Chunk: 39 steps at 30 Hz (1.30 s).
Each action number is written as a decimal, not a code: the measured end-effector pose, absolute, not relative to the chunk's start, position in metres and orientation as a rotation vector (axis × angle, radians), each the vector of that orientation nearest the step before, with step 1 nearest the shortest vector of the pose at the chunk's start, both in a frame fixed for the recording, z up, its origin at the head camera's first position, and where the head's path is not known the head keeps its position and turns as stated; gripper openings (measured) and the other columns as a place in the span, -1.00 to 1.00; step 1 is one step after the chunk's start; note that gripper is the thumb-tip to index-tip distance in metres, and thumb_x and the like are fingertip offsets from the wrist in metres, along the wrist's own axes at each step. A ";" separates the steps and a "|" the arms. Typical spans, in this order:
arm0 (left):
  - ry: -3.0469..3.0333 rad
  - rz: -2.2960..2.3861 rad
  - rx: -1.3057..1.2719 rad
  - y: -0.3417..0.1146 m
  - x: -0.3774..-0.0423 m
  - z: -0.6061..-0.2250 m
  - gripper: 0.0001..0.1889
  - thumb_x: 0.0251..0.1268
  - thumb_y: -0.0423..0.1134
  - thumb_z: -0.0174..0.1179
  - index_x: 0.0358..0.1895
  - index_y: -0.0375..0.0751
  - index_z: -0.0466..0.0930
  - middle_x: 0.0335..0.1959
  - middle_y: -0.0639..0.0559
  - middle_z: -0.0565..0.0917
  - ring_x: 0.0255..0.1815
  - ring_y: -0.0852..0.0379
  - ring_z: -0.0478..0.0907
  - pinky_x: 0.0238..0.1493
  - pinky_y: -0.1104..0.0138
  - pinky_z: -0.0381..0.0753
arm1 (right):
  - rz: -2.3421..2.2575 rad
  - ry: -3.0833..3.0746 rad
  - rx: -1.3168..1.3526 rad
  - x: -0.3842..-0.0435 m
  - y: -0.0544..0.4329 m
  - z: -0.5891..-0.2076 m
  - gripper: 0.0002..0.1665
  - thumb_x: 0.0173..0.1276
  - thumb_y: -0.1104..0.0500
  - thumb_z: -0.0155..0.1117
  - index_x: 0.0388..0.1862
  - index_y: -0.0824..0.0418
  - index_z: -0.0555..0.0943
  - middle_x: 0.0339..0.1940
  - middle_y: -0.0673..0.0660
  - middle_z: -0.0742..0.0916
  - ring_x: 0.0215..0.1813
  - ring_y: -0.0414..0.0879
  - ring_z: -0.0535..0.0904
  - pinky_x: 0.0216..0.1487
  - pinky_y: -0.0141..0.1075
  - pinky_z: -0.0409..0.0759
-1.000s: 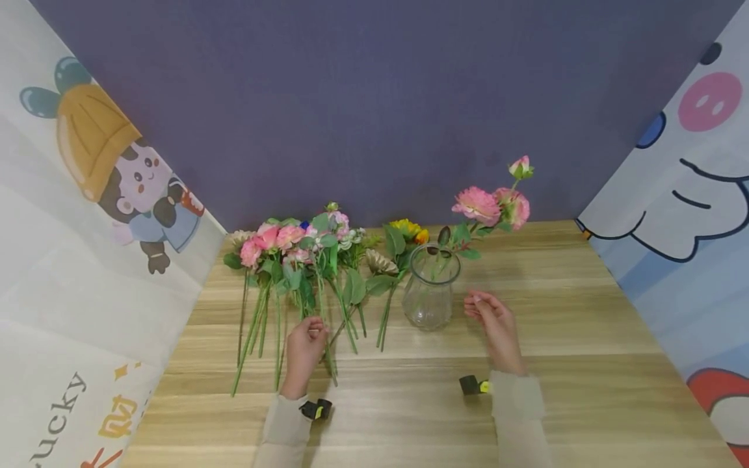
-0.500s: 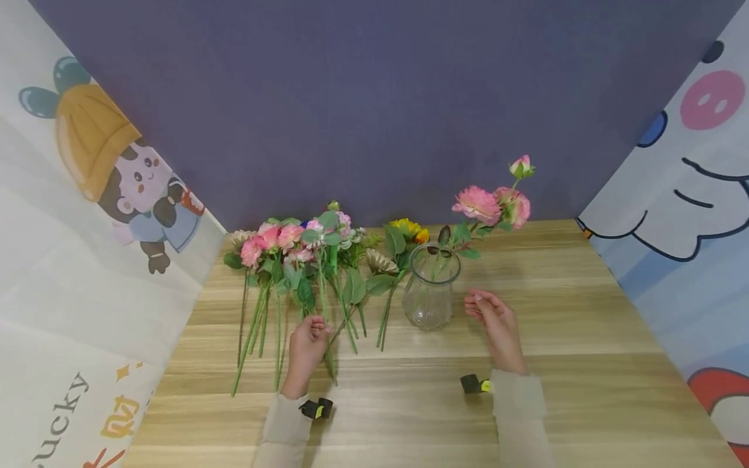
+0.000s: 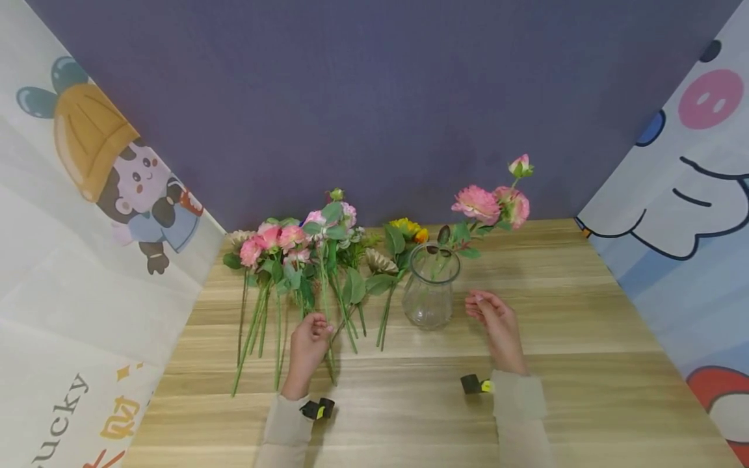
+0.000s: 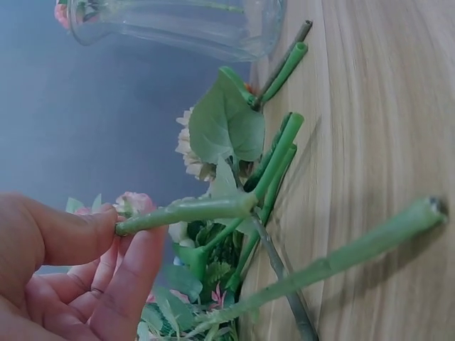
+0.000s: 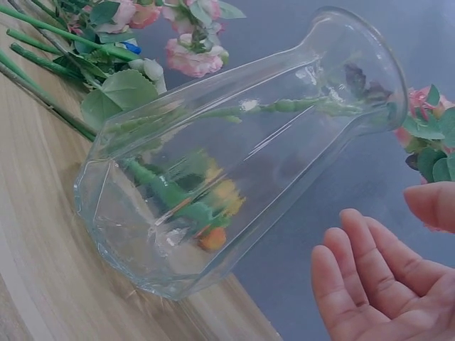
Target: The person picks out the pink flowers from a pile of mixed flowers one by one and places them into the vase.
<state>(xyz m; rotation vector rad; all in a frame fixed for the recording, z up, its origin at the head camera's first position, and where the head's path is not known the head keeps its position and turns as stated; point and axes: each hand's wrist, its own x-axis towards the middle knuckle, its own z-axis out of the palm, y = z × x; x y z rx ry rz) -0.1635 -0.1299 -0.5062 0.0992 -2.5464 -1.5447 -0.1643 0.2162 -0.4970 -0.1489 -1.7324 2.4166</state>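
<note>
My left hand (image 3: 309, 348) pinches the green stem (image 4: 192, 211) of an artificial flower between thumb and fingers. The stem's cut end shows in the left wrist view. Its pale pink blooms (image 3: 348, 214) stand above the other flowers in the head view. To the right is a ribbed glass vase (image 3: 428, 305), upright on the table. One pink flower spray (image 3: 476, 204) leans out over its rim to the right, its stem inside the glass. My right hand (image 3: 496, 326) holds nothing; its fingers are relaxed, just right of the vase.
Several artificial flowers, among them pink ones (image 3: 251, 251), lie left of my left hand, stems toward me. A yellow flower (image 3: 407, 227) and a beige flower (image 3: 381, 262) lie behind the vase's left side. A dark wall (image 3: 374, 110) rises behind the wooden table (image 3: 573, 312).
My left hand has moved slightly up and to the right, and the pale pink blooms on its stem have risen a little. The right hand and vase have stayed put.
</note>
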 end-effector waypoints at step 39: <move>-2.414 -1.665 -0.252 -0.123 -0.161 -0.495 -0.84 0.16 -0.55 0.21 -0.18 -0.45 0.52 -0.33 -0.21 0.59 -0.33 0.04 0.55 -0.50 0.41 0.59 | 2.369 -1.852 -0.102 -0.158 0.210 -0.488 -0.64 0.42 0.27 0.10 0.00 0.60 0.42 -0.29 -0.02 0.72 -0.22 -0.24 0.64 -0.08 -0.40 0.60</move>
